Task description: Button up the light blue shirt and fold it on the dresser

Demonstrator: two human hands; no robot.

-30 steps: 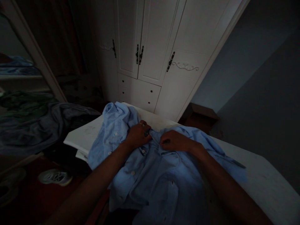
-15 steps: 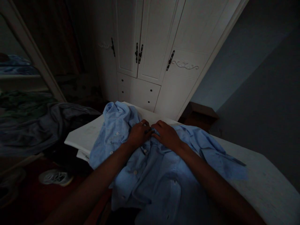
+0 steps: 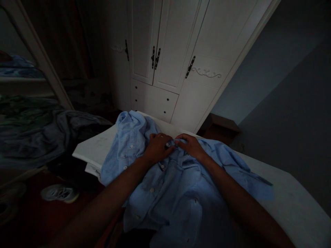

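A light blue button-up shirt (image 3: 178,186) lies spread over a white table (image 3: 279,186), its lower front hanging past the near edge. My left hand (image 3: 158,148) is closed on the shirt's button edge near the collar, with a white button (image 3: 167,144) showing by the thumb. Close beside it, my right hand (image 3: 190,146) pinches the facing edge of the cloth. Below the hands the front hangs apart, with buttons on the left side and buttonholes on the right. One sleeve (image 3: 248,175) stretches out to the right.
A white wardrobe (image 3: 178,44) with drawers stands behind the table. Left are a mirror frame (image 3: 43,51) and a heap of dark clothes (image 3: 51,137). A shoe (image 3: 60,193) lies on the red floor (image 3: 33,217). A brown wooden box (image 3: 222,129) sits back right.
Both hands have shifted slightly right, still on the cloth near the collar. The left hand has turned, so the button by its thumb now shows. The view has shifted a little.
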